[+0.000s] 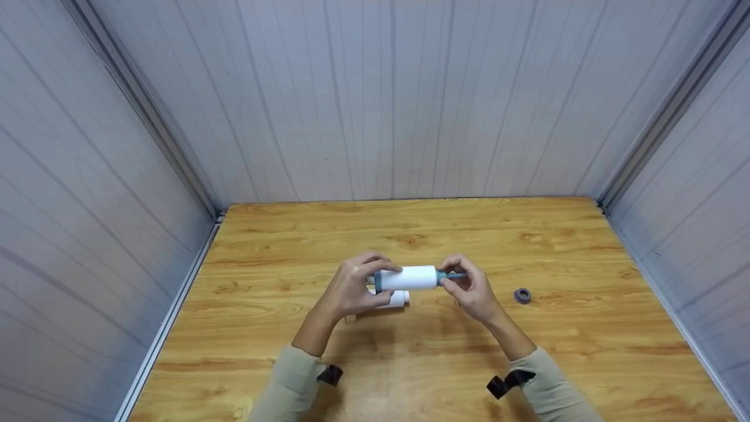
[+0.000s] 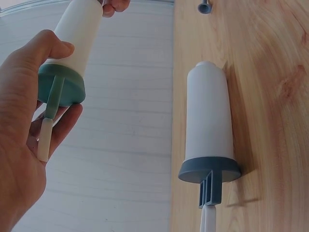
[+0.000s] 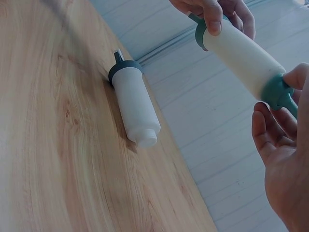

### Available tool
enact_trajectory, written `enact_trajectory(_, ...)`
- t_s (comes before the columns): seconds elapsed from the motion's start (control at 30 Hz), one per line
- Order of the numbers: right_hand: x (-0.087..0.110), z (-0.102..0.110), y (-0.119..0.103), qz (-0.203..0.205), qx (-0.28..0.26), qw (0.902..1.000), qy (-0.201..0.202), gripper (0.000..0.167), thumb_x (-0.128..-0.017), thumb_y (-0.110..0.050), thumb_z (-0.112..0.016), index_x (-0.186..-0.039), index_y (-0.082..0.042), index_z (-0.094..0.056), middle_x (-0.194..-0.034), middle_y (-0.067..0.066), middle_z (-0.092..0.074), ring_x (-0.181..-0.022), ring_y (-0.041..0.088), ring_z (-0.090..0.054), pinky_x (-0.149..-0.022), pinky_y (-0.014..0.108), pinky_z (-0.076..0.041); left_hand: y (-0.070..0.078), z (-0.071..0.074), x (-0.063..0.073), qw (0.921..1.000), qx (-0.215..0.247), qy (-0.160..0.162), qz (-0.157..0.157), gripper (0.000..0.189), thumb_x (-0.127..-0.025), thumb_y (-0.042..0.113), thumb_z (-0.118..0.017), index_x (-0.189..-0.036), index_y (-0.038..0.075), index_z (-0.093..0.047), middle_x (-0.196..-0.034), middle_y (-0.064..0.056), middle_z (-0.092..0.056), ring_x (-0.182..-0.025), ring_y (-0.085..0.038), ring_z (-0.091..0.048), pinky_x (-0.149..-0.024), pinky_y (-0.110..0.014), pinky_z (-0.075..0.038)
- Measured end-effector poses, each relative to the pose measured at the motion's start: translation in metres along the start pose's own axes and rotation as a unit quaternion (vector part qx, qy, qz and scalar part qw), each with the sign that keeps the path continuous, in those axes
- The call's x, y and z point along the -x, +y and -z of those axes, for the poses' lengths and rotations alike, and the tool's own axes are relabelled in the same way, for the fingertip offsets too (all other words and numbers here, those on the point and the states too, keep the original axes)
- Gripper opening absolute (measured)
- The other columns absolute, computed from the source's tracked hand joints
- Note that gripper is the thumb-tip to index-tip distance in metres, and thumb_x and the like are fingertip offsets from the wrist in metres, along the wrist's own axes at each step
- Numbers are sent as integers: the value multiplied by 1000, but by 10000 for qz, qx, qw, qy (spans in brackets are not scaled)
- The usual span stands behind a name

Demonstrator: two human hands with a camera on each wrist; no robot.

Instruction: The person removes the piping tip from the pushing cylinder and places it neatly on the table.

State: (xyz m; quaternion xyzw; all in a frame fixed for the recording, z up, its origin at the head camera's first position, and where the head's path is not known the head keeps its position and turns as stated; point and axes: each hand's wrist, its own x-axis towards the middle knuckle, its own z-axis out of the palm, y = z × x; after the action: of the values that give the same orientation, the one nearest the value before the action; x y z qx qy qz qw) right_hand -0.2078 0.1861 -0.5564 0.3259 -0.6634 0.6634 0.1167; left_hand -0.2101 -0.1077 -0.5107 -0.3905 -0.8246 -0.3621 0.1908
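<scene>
Level above the table, a white bottle (image 1: 415, 277) is held between both hands. My left hand (image 1: 356, 285) grips it round the end with the green base cap (image 2: 62, 84), from which a narrow green-and-white tab sticks out. At the other end, my right hand (image 1: 473, 291) pinches the teal nozzle piece (image 3: 276, 92) with thumb and fingers; its thin spout points right. A second white bottle (image 2: 208, 108) lies below on the table, partly hidden by the left hand in the head view. It has a dark blue-grey base cap (image 3: 124, 69) and a bare white neck.
On the wood-grain table (image 1: 281, 234), a small grey ring-shaped piece (image 1: 522, 296) lies right of the right hand; the left wrist view shows it funnel-like. Pale panelled walls (image 1: 375, 105) stand behind and at both sides. Black straps (image 1: 331, 375) hang at the wrists.
</scene>
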Motion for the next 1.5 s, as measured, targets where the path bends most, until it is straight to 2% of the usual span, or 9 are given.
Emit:
enact_trajectory(0.13,0,1,4,316,-170,9992,-155,20,-96,23,-62,-114,16,-60,-120,3,-65,-109,6,-69,-89,20,-64,-1,-1,1,10000,-47,-45,40,38,-83,9,-95,-119,14,-84,-117,-9,-82,-103,-25,-80,-87,-39,-69)
enact_trajectory(0.23,0,2,5,296,-205,9992,-195,19,-97,22,-62,-115,16,-60,-121,4,-65,-110,6,-69,-91,19,-63,-1,-1,1,9999,-55,-66,59,39,-83,9,-95,-120,14,-84,-118,-9,-82,-105,-25,-80,-88,-40,-70)
enact_trajectory(0.43,2,3,-1,-314,187,9993,-91,27,-100,16,-59,-127,18,-57,-123,-10,-68,-104,3,-70,-83,18,-63,1,1,1,9998,-51,-87,142,41,-81,9,-97,-119,13,-84,-118,-11,-82,-107,-28,-80,-89,-42,-70)
enact_trajectory(0.53,2,3,-3,-590,431,9973,-54,23,-105,11,-58,-127,15,-59,-116,-11,-70,-95,3,-70,-70,16,-59,0,0,0,9998,-63,-110,147,40,-82,10,-97,-119,13,-84,-119,-10,-81,-107,-27,-80,-90,-42,-70)
enact_trajectory(0.63,2,4,-4,-686,490,9964,-54,17,-108,8,-57,-124,14,-61,-108,-10,-70,-87,2,-68,-65,16,-56,0,-1,0,9999,-56,-97,83,40,-82,9,-97,-119,14,-84,-119,-9,-81,-106,-26,-80,-89,-41,-70)
enact_trajectory(0.97,2,3,-4,-663,352,9972,-70,17,-108,10,-58,-123,16,-60,-112,-10,-69,-92,1,-69,-78,17,-62,0,0,1,10000,-50,-75,24,37,-83,11,-95,-119,13,-84,-118,-9,-81,-105,-26,-80,-86,-40,-70)
enact_trajectory(1.2,3,3,-2,-340,166,9992,-141,22,-100,19,-61,-122,20,-57,-119,-14,-69,-103,1,-73,-88,18,-64,-2,-2,1,10000,-21,-20,-10,38,-83,9,-95,-118,13,-84,-118,-9,-82,-101,-25,-81,-82,-37,-69)
enact_trajectory(1.37,2,2,-2,-73,102,9997,-213,26,-95,23,-63,-120,21,-56,-120,-14,-68,-103,0,-73,-89,19,-65,-2,-1,2,10000,10,-22,11,38,-83,9,-96,-118,13,-84,-117,-10,-82,-101,-26,-81,-83,-38,-70)
enact_trajectory(1.5,2,2,-4,-212,129,9995,-184,26,-97,20,-61,-123,19,-55,-121,-12,-68,-102,2,-74,-86,20,-66,-1,0,2,10000,32,-45,67,39,-82,8,-96,-119,12,-84,-118,-10,-82,-103,-26,-81,-84,-39,-70)
